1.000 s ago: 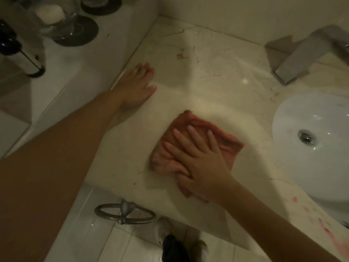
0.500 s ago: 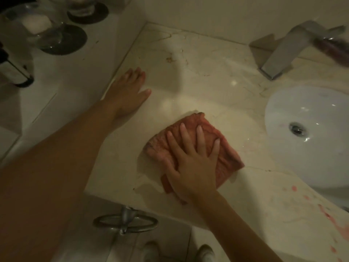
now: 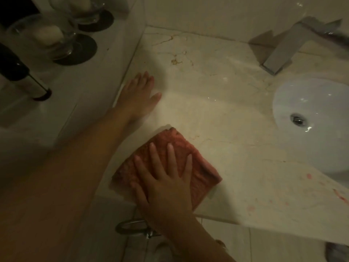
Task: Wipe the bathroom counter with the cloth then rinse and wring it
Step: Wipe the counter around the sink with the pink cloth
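A folded reddish-pink cloth (image 3: 175, 142) lies flat on the beige marble counter (image 3: 217, 103), close to its front left edge. My right hand (image 3: 166, 184) presses flat on the cloth with fingers spread, palm over the cloth's near edge. My left hand (image 3: 137, 96) rests palm down on the bare counter by the left wall ledge, fingers apart, holding nothing. The white sink basin (image 3: 311, 125) with its metal drain is at the right. A square metal faucet (image 3: 287, 46) stands behind the basin.
Pink-red smears (image 3: 340, 197) mark the counter's front right part. A raised white ledge (image 3: 62, 82) on the left carries glass jars on dark coasters (image 3: 51, 38) and a dark bottle (image 3: 17, 70). A metal towel ring (image 3: 132, 226) hangs below the counter's front edge.
My right hand has slid the cloth toward the counter's front left edge, and the hand now sits lower on the cloth. My left hand has stayed planted.
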